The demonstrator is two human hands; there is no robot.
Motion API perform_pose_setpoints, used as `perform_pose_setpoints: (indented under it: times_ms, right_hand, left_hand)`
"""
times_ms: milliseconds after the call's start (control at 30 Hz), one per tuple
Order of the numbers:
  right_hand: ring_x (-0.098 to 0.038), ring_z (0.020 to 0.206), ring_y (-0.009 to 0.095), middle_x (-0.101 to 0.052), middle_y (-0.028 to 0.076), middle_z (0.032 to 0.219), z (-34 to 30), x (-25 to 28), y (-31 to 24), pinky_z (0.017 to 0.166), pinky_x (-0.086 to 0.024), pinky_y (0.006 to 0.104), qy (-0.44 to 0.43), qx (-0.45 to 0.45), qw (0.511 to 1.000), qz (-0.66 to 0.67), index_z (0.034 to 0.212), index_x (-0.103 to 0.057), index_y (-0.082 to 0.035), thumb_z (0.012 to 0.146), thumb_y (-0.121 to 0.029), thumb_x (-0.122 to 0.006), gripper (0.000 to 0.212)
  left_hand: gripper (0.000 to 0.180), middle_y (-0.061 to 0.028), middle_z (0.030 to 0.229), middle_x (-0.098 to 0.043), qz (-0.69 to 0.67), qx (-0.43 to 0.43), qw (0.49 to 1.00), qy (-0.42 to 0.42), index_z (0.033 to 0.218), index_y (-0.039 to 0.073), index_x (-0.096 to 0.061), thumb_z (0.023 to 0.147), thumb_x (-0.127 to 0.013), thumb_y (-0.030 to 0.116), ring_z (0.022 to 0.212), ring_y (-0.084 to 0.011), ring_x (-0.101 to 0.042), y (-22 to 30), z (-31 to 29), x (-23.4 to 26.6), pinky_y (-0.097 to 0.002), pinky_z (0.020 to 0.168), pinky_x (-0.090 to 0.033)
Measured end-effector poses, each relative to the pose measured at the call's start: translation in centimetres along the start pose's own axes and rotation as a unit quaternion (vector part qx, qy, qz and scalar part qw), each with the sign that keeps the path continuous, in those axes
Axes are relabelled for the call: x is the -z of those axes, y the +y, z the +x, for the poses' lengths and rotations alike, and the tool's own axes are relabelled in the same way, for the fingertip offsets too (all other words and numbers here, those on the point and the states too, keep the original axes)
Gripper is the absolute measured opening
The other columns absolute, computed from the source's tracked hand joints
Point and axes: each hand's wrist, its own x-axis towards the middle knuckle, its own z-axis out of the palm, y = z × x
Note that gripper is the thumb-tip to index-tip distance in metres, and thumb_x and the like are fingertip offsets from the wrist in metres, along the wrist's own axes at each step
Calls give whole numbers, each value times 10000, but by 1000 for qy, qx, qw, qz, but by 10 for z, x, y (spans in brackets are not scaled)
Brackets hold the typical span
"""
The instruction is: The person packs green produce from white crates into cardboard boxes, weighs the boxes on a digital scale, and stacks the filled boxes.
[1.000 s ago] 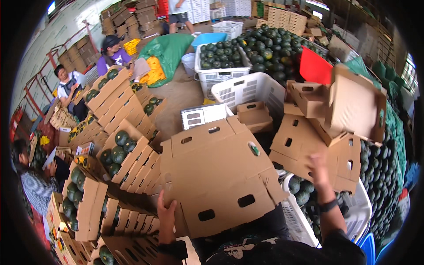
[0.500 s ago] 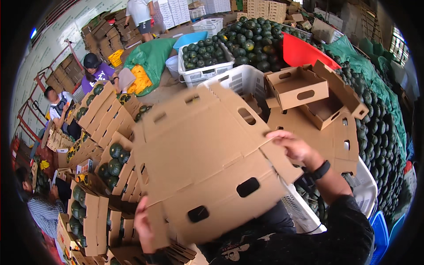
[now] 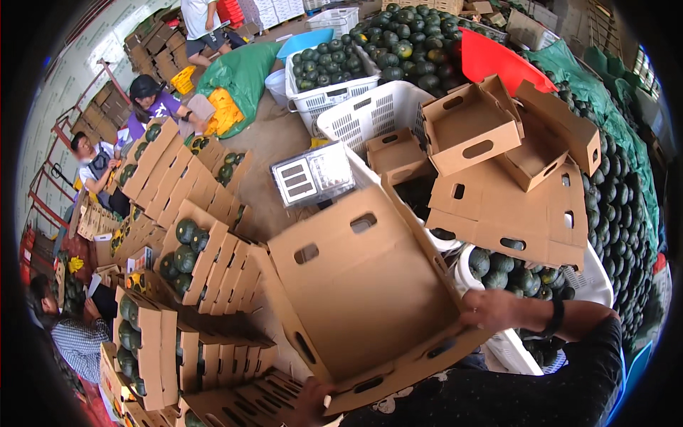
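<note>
A brown cardboard tray (image 3: 370,288) with oval hand holes is tilted in front of me, its side walls partly folded up. At its near left corner, my left hand (image 3: 311,401) is closed on the cardboard, fingers partly hidden. My right hand (image 3: 491,309) grips the right wall near the near right corner. Nothing lies inside the tray. Just right of it, a flat cardboard blank (image 3: 509,213) rests over white crates, with folded cardboard trays (image 3: 469,135) on top. Beneath my right forearm, dark green squashes (image 3: 523,277) fill a white crate.
Stacked cardboard trays (image 3: 199,260) of squashes stand at my left. A scale (image 3: 311,176) and an open white crate (image 3: 377,114) lie beyond. A red tub (image 3: 501,60) sits by the squash heap. Several people work at left, one in a purple shirt (image 3: 158,107).
The flat sheet in my hands now has its walls raised into a tray shape. Both hands have moved down and to the right. The scale has come into view.
</note>
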Motion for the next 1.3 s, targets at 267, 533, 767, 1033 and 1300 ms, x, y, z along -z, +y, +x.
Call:
perform_pose_setpoints:
  times_ms: [267,533,767,1033,1300]
  right_hand:
    - [-447,756,222,-431,89,887,52,-61,19,724,-414,304,286,-165,876,351,1045,-528,-75,865,-208,-599,235]
    - [-560,976,235,-539,79,1122,83,-29,-28,731,-487,292,35,-80,986,-145,1108,-586,-148,805,-240,-591,316]
    - [-607,901,230,-597,35,907,90,-34,-24,720,-517,332,-45,-41,996,-62,943,-602,-127,779,-130,-537,176]
    - [-519,1119,216,-514,95,1267,42,23,-10,924,-422,376,-7,162,826,540,1221,-519,-55,831,-214,-638,438]
    - [-411,1120,186,-458,79,1204,64,-25,75,980,-311,316,179,5,698,693,1285,-399,-34,883,-247,-493,464]
  left_hand:
    - [253,-161,1041,-487,-420,226,797,369,1026,10,-572,790,-576,101,950,-308,-509,51,86,-31,-348,856,-401]
    - [387,-37,1057,-598,158,26,987,22,1025,73,-619,681,-711,225,975,-235,-555,61,117,-17,-401,810,-449]
    - [453,-122,1216,-536,58,-55,996,43,1118,86,-594,769,-631,373,1173,-290,-465,68,131,48,-417,995,-348]
    - [655,-142,1375,-351,-430,-105,889,116,1366,63,-297,892,-341,513,1207,-303,-413,-54,116,51,-466,1027,-310]
    - [626,-191,1334,-387,-562,160,810,49,1327,10,-301,890,-419,443,1152,-313,-454,-37,142,29,-468,964,-382]
